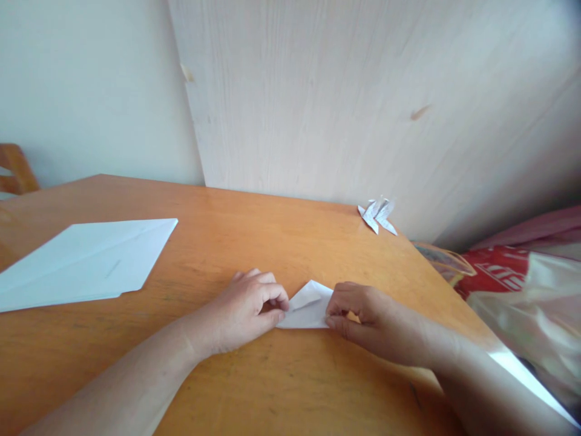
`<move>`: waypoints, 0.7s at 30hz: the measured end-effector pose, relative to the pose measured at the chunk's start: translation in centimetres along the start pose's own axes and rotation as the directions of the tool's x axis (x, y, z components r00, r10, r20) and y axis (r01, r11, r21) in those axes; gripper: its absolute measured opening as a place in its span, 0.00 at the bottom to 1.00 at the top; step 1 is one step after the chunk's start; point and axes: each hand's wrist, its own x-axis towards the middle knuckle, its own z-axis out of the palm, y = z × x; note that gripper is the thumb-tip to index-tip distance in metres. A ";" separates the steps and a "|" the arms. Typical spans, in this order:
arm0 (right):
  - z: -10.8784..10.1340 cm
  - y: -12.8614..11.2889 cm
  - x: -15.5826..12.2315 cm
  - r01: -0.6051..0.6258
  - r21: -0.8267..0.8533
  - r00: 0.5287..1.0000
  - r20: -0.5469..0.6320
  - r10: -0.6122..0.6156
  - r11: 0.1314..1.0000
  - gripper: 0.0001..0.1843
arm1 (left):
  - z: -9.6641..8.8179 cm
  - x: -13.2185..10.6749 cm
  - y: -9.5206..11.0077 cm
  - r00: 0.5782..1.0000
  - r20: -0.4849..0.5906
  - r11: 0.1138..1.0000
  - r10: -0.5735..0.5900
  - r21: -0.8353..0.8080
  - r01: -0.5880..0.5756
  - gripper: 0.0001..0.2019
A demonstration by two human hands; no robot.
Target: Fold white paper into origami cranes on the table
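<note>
A small folded piece of white paper (306, 310) lies on the wooden table, its peak pointing away from me and a long straight edge facing me. At its left corner, my left hand (254, 303) pinches the paper between thumb and fingers. My right hand (356, 312) grips the right side the same way, its curled fingers hiding that corner. A flap or crease shows across the middle of the paper between the two hands.
A stack of larger white paper sheets (100, 257) lies at the left. Several folded paper shapes (376, 215) stand near the far right edge of the table (254, 224), by the board (299, 97). Right of the table are red and pale bags (499, 272).
</note>
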 end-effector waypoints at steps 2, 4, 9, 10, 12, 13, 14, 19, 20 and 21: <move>0.3 0.3 0.2 -0.039 0.001 0.998 -0.053 0.039 0.999 0.09 | 0.0 0.0 -0.1 1.000 -0.001 1.000 0.010 -0.001 -0.010 0.05; 0.7 0.5 0.4 -0.071 0.005 0.993 -0.095 0.071 0.997 0.09 | 0.1 0.1 -0.2 1.000 -0.003 1.000 0.017 -0.002 -0.017 0.05; 1.6 0.7 0.9 -0.177 0.016 0.977 -0.114 0.178 0.984 0.07 | 0.1 0.1 -0.1 1.000 -0.011 1.000 0.014 -0.012 -0.014 0.06; 1.8 0.8 1.0 -0.196 0.015 0.974 -0.110 0.196 0.981 0.07 | 0.1 0.0 -0.1 1.000 -0.012 1.000 0.015 -0.016 -0.015 0.06; 2.0 0.8 1.2 -0.223 0.012 0.969 -0.106 0.223 0.975 0.08 | 0.0 0.0 -0.1 1.000 -0.014 1.000 0.018 -0.024 -0.019 0.06; 2.1 0.9 1.3 -0.230 0.011 0.968 -0.106 0.230 0.973 0.08 | 0.0 0.0 -0.1 1.000 -0.013 1.000 0.018 -0.025 -0.019 0.07; 2.1 0.9 1.4 -0.234 0.007 0.967 -0.106 0.233 0.972 0.08 | 0.0 0.0 -0.1 1.000 -0.011 1.000 0.017 -0.025 -0.018 0.07; 2.2 1.1 1.6 -0.230 -0.016 0.968 -0.109 0.227 0.973 0.09 | 0.0 0.1 -0.3 1.000 -0.005 1.000 -0.001 -0.031 0.000 0.11; 2.2 1.1 1.6 -0.231 -0.017 0.968 -0.108 0.228 0.973 0.09 | 0.0 0.1 -0.4 1.000 -0.001 0.999 -0.006 -0.038 0.006 0.11; 2.2 1.1 1.6 -0.234 -0.016 0.967 -0.108 0.231 0.972 0.09 | -0.1 0.1 -0.4 1.000 0.004 0.999 -0.008 -0.045 0.009 0.12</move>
